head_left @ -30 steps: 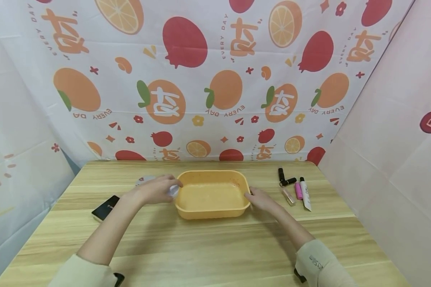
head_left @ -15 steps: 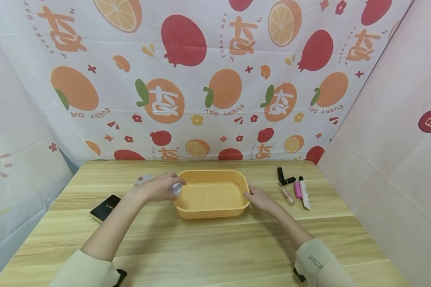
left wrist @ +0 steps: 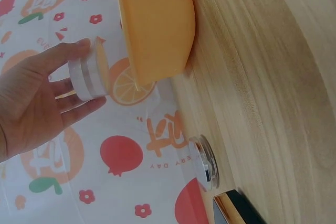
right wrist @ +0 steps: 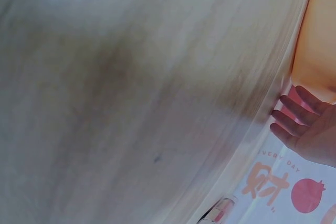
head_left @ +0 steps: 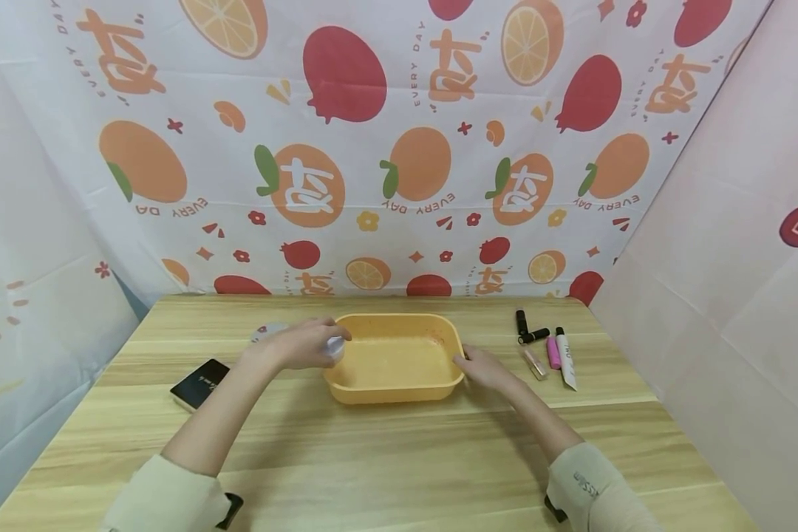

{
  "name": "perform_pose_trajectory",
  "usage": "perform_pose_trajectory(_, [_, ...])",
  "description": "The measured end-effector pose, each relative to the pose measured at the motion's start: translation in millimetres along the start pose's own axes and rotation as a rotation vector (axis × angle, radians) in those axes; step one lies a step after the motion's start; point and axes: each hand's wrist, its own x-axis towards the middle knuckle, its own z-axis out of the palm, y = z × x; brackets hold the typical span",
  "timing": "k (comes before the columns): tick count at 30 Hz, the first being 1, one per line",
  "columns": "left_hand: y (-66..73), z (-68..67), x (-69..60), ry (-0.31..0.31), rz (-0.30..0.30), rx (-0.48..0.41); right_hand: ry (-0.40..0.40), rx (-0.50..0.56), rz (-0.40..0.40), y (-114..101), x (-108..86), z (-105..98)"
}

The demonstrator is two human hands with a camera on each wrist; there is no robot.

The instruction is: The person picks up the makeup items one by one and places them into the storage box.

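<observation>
A shallow yellow plastic tray (head_left: 399, 395) stands on the wooden table, its inside facing up. At its left end, my left hand (head_left: 306, 344) holds a small round whitish jar (head_left: 335, 349) just over the rim. The left wrist view shows the jar (left wrist: 89, 74) pinched between thumb and fingers, apart from the tray wall (left wrist: 157, 24). My right hand (head_left: 484, 368) is at the tray's right end, its thumb against the rim. In the right wrist view the fingers of that hand (right wrist: 315, 127) are straight and spread beside the tray (right wrist: 317, 40); its thumb is hidden.
Left on the table lie a black case (head_left: 201, 384) and a round flat compact (left wrist: 206, 162). Toward the right are black tubes (head_left: 534, 336), a pink tube (head_left: 553, 353), a clear-pink tube (head_left: 535, 364) and a white squeeze tube (head_left: 565, 360). A fruit-print curtain (head_left: 399, 244) closes the back.
My left hand has moved slightly right with the jar, from the tray's left edge to over its rim. The right hand and the tray have stayed nearly still.
</observation>
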Motion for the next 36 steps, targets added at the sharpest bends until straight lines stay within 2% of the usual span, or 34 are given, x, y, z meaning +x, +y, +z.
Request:
perform_pose_trajectory(15, [-1.6, 3.2, 7.4, 0.006, 0.02, -0.009, -0.003, -0.001, 0.008, 1, -0.3, 0])
perform_pose_trajectory(27, [-0.7, 3.7, 10.7, -0.006, -0.018, -0.027, -0.001, -0.019, -0.003, 1, 1.4, 0])
perform_pose_trajectory(36, [-4.1, 6.8, 15.1, 0.003, -0.004, -0.042, 0.005, -0.023, -0.01, -1, 0.2, -1])
